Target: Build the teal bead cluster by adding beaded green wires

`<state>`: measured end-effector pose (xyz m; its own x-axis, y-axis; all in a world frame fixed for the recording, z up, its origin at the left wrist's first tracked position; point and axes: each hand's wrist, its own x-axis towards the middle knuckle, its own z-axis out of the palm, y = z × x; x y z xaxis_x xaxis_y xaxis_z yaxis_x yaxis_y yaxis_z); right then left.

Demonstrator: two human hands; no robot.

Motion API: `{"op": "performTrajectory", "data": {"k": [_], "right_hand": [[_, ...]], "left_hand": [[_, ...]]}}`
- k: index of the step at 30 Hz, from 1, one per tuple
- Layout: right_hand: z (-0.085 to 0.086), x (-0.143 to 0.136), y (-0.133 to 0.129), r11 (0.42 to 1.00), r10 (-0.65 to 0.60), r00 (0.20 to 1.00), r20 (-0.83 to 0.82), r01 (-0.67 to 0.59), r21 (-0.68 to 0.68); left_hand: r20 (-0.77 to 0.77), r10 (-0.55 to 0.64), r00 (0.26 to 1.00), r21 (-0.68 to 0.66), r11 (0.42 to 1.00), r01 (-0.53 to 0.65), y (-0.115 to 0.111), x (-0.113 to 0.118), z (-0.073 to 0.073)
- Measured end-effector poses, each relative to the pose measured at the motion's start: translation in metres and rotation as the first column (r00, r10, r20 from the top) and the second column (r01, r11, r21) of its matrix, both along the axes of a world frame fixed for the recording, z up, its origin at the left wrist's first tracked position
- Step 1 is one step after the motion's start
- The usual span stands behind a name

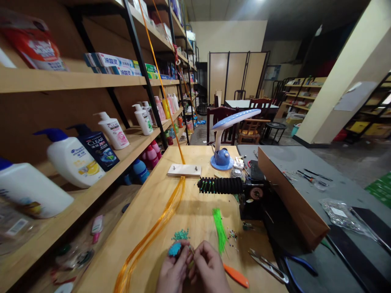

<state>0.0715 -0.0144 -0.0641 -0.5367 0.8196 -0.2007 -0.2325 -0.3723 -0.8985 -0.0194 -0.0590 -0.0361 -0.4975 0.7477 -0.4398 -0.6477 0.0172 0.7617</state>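
Low in the centre of the head view, my left hand [174, 266] is closed around a small blue piece [174, 249] whose top shows above the fingers. Beside it, my right hand [209, 264] pinches a thin yellowish strand [192, 257] between the two hands; its far end is hidden by the fingers. Just beyond my left hand lies a pile of teal beads [181, 234]. A bundle of bright green strands [220, 230] rests right of the beads, with small mixed beads [232, 236] alongside. An orange-handled tool [236, 276] lies near my right hand.
Orange threads [159, 224] run down the wooden table [143, 211] from a clamped plate [184, 170]. A black ridged roller [220, 185] juts from a machine. Behind stands a blue lamp [221, 159]. Scissors [269, 266] and blue-handled pliers [301, 264] lie right. Shelves [73, 80] line the left.
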Motion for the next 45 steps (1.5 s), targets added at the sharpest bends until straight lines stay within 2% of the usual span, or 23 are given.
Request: {"op": "performTrajectory", "data": {"k": [5,13,18,23,26,30,33,35,39,42,45], "right_hand": [[0.003,0.000,0.002,1.000,0.010,1.000,-0.015,-0.010,-0.005],[0.023,0.001,0.003,1.000,-0.005,0.999,0.047,0.006,-0.029],[0.030,0.001,0.005,0.999,-0.001,0.999,0.054,0.003,-0.038],[0.030,0.005,0.007,0.999,0.023,0.997,0.073,-0.021,-0.025],[0.028,0.008,0.009,0.999,0.039,0.995,0.092,-0.041,0.021],[0.026,0.013,0.013,0.994,0.014,0.991,0.136,-0.029,0.102],[0.022,0.015,0.015,0.989,-0.005,0.987,0.163,-0.019,0.145],[0.018,0.016,0.016,0.984,-0.010,0.986,0.166,-0.019,0.176],[0.013,0.017,0.016,0.977,-0.041,0.989,0.143,0.010,0.212],[0.016,0.017,0.017,0.974,-0.049,0.990,0.134,0.018,0.226],[0.022,0.017,0.017,0.985,-0.009,0.991,0.136,-0.014,0.170]], "left_hand": [[-0.074,0.028,0.997,0.044,0.999,-0.024,0.001,0.004,-0.003],[-0.134,0.082,0.988,0.054,0.996,-0.075,0.004,0.008,-0.011],[-0.304,0.030,0.952,0.048,0.999,-0.016,0.003,-0.001,-0.020],[-0.428,-0.072,0.901,-0.004,0.997,0.078,0.003,-0.015,-0.031],[-0.492,-0.094,0.866,-0.015,0.995,0.100,0.004,-0.019,-0.024],[-0.560,-0.109,0.821,-0.039,0.994,0.106,0.004,-0.018,0.004],[-0.623,-0.164,0.765,-0.054,0.985,0.167,0.004,-0.019,0.022],[-0.660,-0.190,0.727,-0.056,0.977,0.205,0.004,-0.020,0.028],[-0.752,-0.221,0.621,-0.059,0.961,0.270,0.006,-0.026,0.028],[-0.843,-0.218,0.491,-0.047,0.941,0.336,0.005,-0.029,0.024],[-0.918,-0.190,0.349,-0.039,0.918,0.396,0.005,-0.032,0.023]]}}
